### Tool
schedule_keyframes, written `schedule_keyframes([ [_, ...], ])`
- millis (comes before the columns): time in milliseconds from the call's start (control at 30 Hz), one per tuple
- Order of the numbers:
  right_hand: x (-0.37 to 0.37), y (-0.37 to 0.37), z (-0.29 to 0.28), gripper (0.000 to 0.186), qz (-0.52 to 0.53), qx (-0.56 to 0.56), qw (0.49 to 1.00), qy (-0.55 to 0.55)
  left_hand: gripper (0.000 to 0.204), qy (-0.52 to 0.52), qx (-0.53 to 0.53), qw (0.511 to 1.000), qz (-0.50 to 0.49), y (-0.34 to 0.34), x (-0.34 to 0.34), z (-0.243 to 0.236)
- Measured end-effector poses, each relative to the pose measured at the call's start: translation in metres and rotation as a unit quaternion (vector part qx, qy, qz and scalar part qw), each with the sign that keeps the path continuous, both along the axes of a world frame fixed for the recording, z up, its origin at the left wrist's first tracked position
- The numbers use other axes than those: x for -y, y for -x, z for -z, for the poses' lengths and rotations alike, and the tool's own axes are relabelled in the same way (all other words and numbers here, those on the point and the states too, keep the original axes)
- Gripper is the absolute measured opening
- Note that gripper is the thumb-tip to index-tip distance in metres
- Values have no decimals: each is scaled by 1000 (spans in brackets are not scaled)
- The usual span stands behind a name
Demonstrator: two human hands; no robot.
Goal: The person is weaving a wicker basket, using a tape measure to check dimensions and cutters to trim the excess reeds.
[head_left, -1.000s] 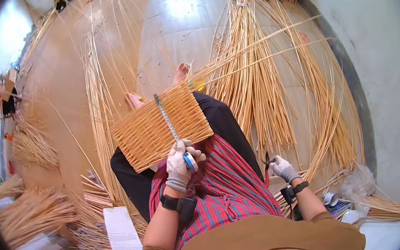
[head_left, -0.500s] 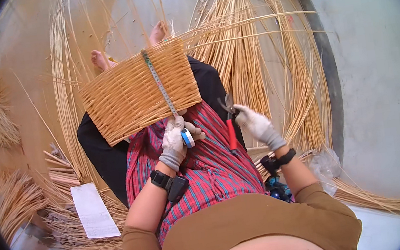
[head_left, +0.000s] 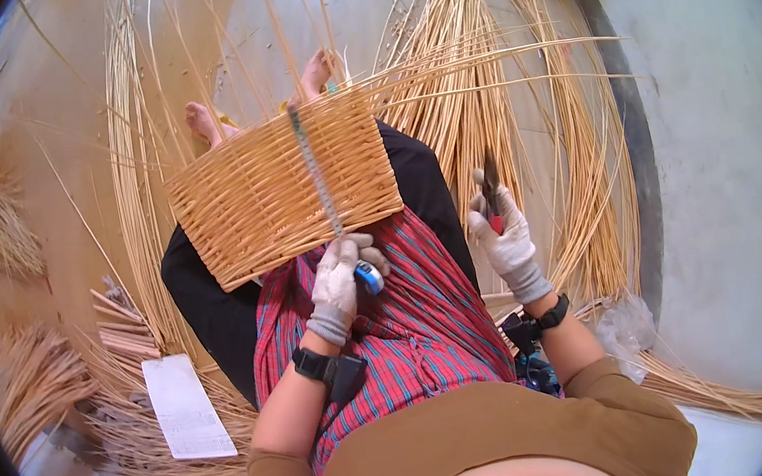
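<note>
While my left hand (head_left: 340, 276) grips the tape measure (head_left: 368, 277) across the basket (head_left: 262, 200), I should keep it taut; my right hand (head_left: 501, 233) clasps cutters (head_left: 490, 191).

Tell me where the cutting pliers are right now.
In the head view, the red-handled pliers are in the gloved right hand, raised right of the woven basket on the lap, tips pointing up before the loose reeds.
</note>
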State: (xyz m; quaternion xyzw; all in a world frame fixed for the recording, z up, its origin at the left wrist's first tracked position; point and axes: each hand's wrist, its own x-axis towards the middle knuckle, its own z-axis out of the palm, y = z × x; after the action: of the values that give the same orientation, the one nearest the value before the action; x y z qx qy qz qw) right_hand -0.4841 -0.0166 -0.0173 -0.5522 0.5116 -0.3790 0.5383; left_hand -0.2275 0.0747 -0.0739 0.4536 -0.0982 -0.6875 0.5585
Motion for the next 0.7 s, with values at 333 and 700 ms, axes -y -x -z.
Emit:
schedule_keyframes([
  [333,-1,-46,27,46,15,122,986,-112,42,-50,64,995,-57,-33,-18,-18],
  [700,-5,-59,23,42,39,35,995,-87,42,-67,2,997,-29,-25,-20,-4],
])
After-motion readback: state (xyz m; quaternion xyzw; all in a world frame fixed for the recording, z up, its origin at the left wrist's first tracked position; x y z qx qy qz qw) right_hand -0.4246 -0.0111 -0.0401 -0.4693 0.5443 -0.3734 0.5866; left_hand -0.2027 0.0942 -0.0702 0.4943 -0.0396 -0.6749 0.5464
